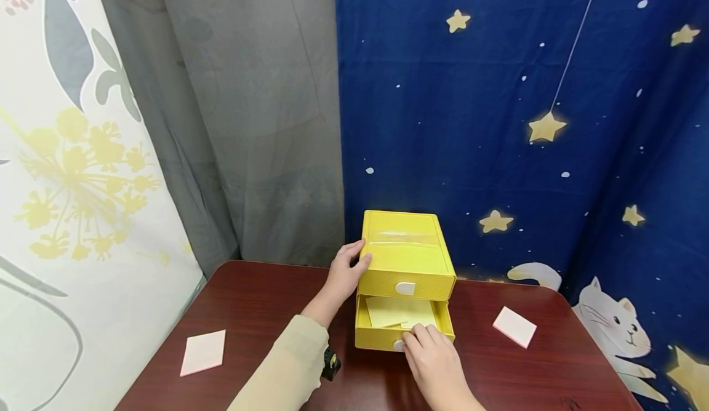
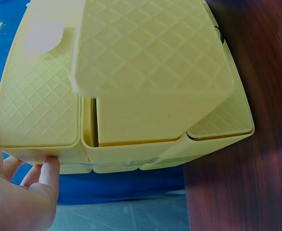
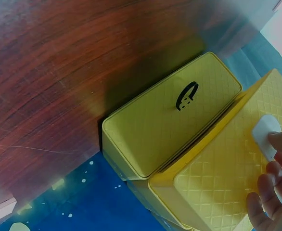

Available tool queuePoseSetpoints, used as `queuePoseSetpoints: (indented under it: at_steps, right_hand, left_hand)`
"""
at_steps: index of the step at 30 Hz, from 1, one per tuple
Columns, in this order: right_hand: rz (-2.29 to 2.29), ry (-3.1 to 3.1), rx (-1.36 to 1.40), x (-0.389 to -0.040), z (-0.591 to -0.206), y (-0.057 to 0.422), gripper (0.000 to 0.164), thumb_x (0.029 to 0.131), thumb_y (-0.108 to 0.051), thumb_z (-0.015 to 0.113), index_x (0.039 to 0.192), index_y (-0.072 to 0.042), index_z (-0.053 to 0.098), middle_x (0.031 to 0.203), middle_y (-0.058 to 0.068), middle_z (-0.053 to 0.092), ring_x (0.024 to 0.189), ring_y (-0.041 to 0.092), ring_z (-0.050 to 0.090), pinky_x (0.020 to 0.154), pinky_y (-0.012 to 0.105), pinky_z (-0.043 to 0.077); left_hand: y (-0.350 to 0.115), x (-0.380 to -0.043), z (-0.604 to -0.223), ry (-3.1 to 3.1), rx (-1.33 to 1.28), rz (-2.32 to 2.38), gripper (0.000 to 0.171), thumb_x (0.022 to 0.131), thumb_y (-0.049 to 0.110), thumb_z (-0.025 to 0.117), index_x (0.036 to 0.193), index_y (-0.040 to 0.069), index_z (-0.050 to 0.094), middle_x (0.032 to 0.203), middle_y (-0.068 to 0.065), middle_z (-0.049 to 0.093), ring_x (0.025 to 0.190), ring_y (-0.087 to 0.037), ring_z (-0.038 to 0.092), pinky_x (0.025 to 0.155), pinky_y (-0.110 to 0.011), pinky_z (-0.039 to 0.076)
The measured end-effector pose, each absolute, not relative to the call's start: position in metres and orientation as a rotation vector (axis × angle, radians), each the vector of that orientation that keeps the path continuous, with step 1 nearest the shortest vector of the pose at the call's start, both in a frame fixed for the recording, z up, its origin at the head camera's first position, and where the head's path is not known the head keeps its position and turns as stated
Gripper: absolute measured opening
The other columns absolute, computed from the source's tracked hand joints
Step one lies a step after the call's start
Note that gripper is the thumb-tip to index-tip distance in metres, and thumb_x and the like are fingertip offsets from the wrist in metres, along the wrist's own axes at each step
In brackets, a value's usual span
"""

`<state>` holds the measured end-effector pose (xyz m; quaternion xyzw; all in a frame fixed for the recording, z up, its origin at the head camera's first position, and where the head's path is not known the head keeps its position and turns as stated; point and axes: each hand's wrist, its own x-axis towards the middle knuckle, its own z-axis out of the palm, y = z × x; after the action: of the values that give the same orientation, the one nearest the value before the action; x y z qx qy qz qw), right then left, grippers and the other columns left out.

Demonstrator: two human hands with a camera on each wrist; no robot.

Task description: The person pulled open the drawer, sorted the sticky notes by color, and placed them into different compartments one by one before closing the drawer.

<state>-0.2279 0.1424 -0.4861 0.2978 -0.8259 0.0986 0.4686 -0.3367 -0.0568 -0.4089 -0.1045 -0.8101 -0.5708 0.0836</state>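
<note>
A yellow drawer box (image 1: pixel 407 223) stands near the table's back edge. Its top drawer, with a white tab (image 1: pixel 405 288), is closed. Below it, one drawer (image 1: pixel 372 339) sticks out and holds pale yellow paper (image 1: pixel 394 308) and small yellow pieces. Another closed drawer (image 3: pixel 165 120) shows underneath in the right wrist view. My left hand (image 1: pixel 344 272) rests against the box's upper left side, fingers fairly straight. With my right hand (image 1: pixel 434 362) I grip the pulled-out drawer at its white pull tab (image 3: pixel 265 132); the thumb lies on the tab, the other fingers curl beside it.
On the dark red table (image 1: pixel 266 300) lie a pale paper pad (image 1: pixel 203 352) at the left and another small pad (image 1: pixel 515 326) at the right. Behind the box hang a grey curtain (image 1: pixel 266 122) and a blue starry curtain (image 1: pixel 432 122).
</note>
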Motion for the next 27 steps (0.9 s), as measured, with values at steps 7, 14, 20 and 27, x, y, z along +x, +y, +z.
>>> queuePoseSetpoints:
  at_steps: [7,14,20,27]
  right_hand:
    - [0.246,-2.021,0.721,-0.233,-0.485,0.138,0.015,0.086,-0.019,0.051,0.081,-0.011,0.064,0.074,-0.002,0.049,0.063,0.018,0.042,0.052,0.030,0.035]
    - [0.229,-2.040,0.688,-0.237,-0.485,0.137,0.011,0.080,-0.018,0.055,0.081,-0.012,0.064,0.075,-0.002,0.050,0.064,0.018,0.045,0.051,0.030,0.037]
    - [0.229,-2.073,0.665,-0.239,-0.487,0.137,0.011,0.079,-0.019,0.057,0.082,-0.011,0.065,0.076,-0.001,0.051,0.067,0.019,0.048,0.055,0.032,0.040]
    - [0.227,-2.089,0.650,-0.243,-0.486,0.137,0.008,0.074,-0.015,0.067,0.081,-0.011,0.065,0.077,-0.001,0.052,0.072,0.020,0.052,0.058,0.033,0.043]
  left_hand:
    - [-0.057,-0.335,-0.408,-2.423,-0.296,-1.688,0.050,0.095,0.028,0.057,0.141,0.012,0.046,0.143,-0.006,0.043,0.136,-0.028,0.036,0.111,-0.046,0.032]
    - [-0.056,-0.335,-0.407,-2.430,-0.286,-1.698,0.051,0.095,0.029,0.057,0.142,0.014,0.045,0.144,-0.005,0.042,0.137,-0.027,0.035,0.111,-0.046,0.032]
    - [-0.055,-0.333,-0.406,-2.416,-0.294,-1.696,0.051,0.096,0.030,0.056,0.142,0.012,0.045,0.144,-0.007,0.042,0.136,-0.029,0.035,0.111,-0.047,0.032]
    - [-0.055,-0.333,-0.407,-2.413,-0.303,-1.658,0.051,0.096,0.032,0.055,0.141,0.010,0.046,0.142,-0.009,0.043,0.134,-0.032,0.037,0.109,-0.048,0.034]
